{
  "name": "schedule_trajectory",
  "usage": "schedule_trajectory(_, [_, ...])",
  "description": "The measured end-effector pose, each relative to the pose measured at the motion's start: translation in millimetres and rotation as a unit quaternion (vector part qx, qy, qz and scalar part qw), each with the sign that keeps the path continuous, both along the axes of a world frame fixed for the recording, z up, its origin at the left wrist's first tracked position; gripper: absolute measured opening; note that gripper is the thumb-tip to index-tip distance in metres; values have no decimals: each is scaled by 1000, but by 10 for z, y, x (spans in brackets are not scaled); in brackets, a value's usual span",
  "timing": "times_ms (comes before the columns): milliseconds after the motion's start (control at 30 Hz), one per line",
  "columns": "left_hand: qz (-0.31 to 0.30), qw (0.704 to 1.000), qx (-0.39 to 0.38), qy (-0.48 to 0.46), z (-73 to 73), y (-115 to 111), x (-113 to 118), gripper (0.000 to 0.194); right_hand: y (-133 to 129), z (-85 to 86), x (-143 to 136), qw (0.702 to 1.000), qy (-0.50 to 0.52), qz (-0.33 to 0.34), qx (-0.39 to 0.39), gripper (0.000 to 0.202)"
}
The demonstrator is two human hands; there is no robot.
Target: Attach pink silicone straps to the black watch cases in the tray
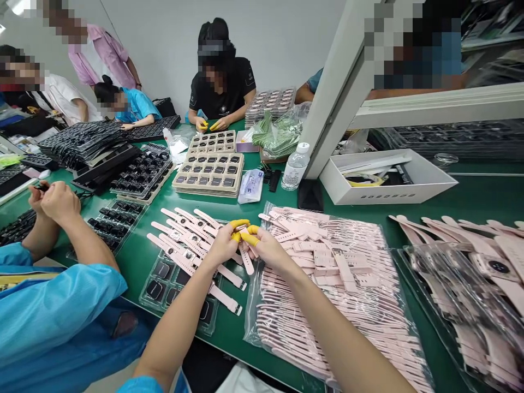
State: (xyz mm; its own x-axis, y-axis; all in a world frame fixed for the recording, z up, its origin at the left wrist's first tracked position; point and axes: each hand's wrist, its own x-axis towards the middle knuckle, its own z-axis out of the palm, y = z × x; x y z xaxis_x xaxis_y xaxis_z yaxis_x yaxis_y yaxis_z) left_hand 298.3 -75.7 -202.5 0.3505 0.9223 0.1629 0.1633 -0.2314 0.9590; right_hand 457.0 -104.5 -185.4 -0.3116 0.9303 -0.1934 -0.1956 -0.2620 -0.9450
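Note:
Close together at mid-bench, my left hand (223, 244) and my right hand (270, 248), both with yellow finger cots, pinch a pink watch strap (246, 262). Its lower end hangs down between them. Whatever sits at the strap's upper end is mostly hidden by my fingers. To the left, a row of pink-strapped watches (189, 255) lies across a clear plastic tray (144, 297) with dark watch faces in its pockets. Beneath my right forearm a plastic bag (252, 327) is spread out, bearing many pink straps (286, 316), some loose on top.
At right stand stacked clear trays of pink watches (497, 267). Behind are a white box (380, 191), a bottle (295, 169), a dark phone (310, 195) and beige trays (208, 188). A co-worker's blue sleeve (61, 305) is close on the left; another person (223, 87) sits opposite.

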Motion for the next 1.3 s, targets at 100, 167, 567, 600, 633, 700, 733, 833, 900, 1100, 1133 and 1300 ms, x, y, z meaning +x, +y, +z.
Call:
schedule_trajectory(100, [-21, 993, 92, 69, 16, 2, -48, 52, 2, 8, 16, 1000, 3, 5, -6, 39])
schedule_trajectory(167, [-30, 987, 131, 93, 24, 9, -72, 56, -8, 20, 24, 1000, 6, 18, -15, 35])
schedule_trajectory(567, [-45, 984, 136, 106, 28, 12, -54, 53, -16, 32, 56, 996, 54, -6, -75, 37])
schedule_trajectory(600, [-40, 985, 133, 104, 28, 10, -51, 52, -19, 36, 51, 996, 58, -9, -74, 38])
schedule_trajectory(633, [-36, 985, 129, 105, 27, 9, -47, 51, -23, 41, 48, 995, 61, -11, -73, 38])
schedule_trajectory(700, [-30, 986, 127, 106, 24, 5, -38, 50, -30, 55, 44, 995, 73, -13, -73, 38])
schedule_trajectory(733, [-30, 985, 128, 107, 22, 2, -34, 50, -33, 62, 44, 994, 81, -13, -74, 37])
schedule_trajectory(833, [-30, 983, 135, 117, 19, -11, -25, 53, -32, 74, 47, 990, 116, -13, -83, 35])
schedule_trajectory(900, [-25, 981, 141, 129, 21, -22, -22, 56, -27, 73, 51, 987, 134, -14, -89, 34])
schedule_trajectory(1100, [-32, 977, 170, 128, 42, -25, -33, 53, -19, 80, 77, 985, 143, -2, -95, 34])
schedule_trajectory(1133, [-35, 977, 172, 123, 46, -21, -36, 51, -18, 82, 82, 986, 135, 0, -94, 35])
schedule_trajectory(1300, [-45, 973, 173, 148, 60, -23, -35, 45, -23, 69, 95, 989, 113, -5, -99, 37])
